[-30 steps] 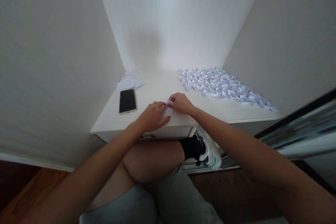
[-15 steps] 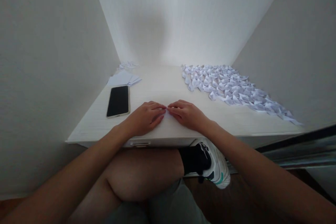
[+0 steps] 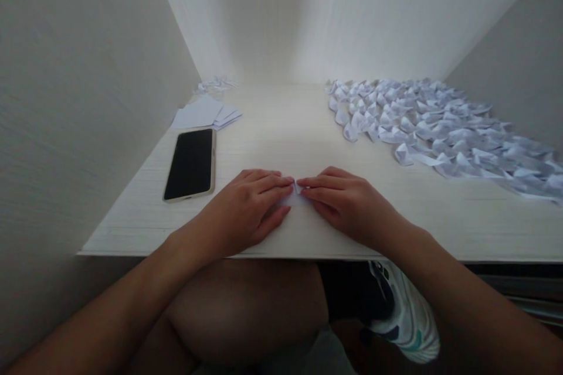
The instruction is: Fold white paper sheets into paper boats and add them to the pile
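A small white piece of folded paper [image 3: 297, 193] lies on the desk near its front edge, mostly covered by my fingers. From the left, my left hand [image 3: 259, 202] presses it with fingers close together, thumb nearer the edge. My right hand [image 3: 341, 196] meets it from the other side, fingertips closed on the paper. The two sets of fingertips nearly touch. A tiny upright fold shows between them; its exact shape is too small to tell.
Many small folded paper boats [image 3: 409, 117] cover the desk's right side. At left lie a black-screened phone [image 3: 191, 164], flat white paper sheets [image 3: 200, 112] and small paper scraps [image 3: 215, 85]. Walls enclose the white desk [image 3: 281, 129]. My crossed leg and shoe [image 3: 409, 316] are below its edge.
The view has come closer to the desk and tilted down. Both hands remain at the paper; a small fold now shows between the fingertips, which sit slightly farther apart.
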The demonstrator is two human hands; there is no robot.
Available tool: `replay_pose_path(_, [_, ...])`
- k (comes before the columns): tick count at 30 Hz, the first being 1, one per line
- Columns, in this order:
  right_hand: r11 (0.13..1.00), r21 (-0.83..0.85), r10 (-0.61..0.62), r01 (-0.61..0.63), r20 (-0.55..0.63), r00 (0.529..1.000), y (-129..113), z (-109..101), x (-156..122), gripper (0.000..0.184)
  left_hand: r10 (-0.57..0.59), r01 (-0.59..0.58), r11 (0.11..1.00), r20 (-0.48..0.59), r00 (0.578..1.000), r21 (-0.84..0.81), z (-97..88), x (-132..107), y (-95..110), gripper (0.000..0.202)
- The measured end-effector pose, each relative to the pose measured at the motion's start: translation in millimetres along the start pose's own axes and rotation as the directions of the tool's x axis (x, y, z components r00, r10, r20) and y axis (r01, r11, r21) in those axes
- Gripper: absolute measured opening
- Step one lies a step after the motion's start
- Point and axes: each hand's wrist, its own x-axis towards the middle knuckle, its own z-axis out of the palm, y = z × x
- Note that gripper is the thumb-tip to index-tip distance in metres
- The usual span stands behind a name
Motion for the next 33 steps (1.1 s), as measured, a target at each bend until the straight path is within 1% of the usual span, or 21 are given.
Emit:
replay_pose_path(6, [0.999,-0.008,0.032,-0.031,0.046,0.998,-2.5,-1.8,-0.3,0.022,-0.025,0.024,1.0,0.026,0.999,0.018,-0.3,-2.5,4.6,0.037])
replay_pose_path(11, [0.999,0.003,0.041,-0.041,0.043,0.998,-8.6,-2.8,2.0,0.024,-0.022,0.02,0.999,0.072,0.997,0.038,-2.0,-5.7,7.7,0.042])
replay_pose_path(17, [0.998,0.003,0.069,-0.069,0.072,0.995,-11.5,-2.0,4.8,0.024,-0.025,0.022,0.999,0.088,0.996,0.033,-2.4,-8.6,7.4,0.045])
replay_pose_path(23, [0.996,-0.011,0.088,-0.087,0.062,0.994,-12.7,-0.7,5.0,0.021,-0.016,0.009,0.998,0.127,0.992,0.056,-3.4,-9.6,8.7,0.049])
replay_pose_path(33, [0.992,-0.02,0.126,-0.125,0.063,0.99,-13.1,-0.9,7.2,0.025,-0.036,0.03,0.998,0.131,0.991,0.053,-2.7,-9.1,10.1,0.053])
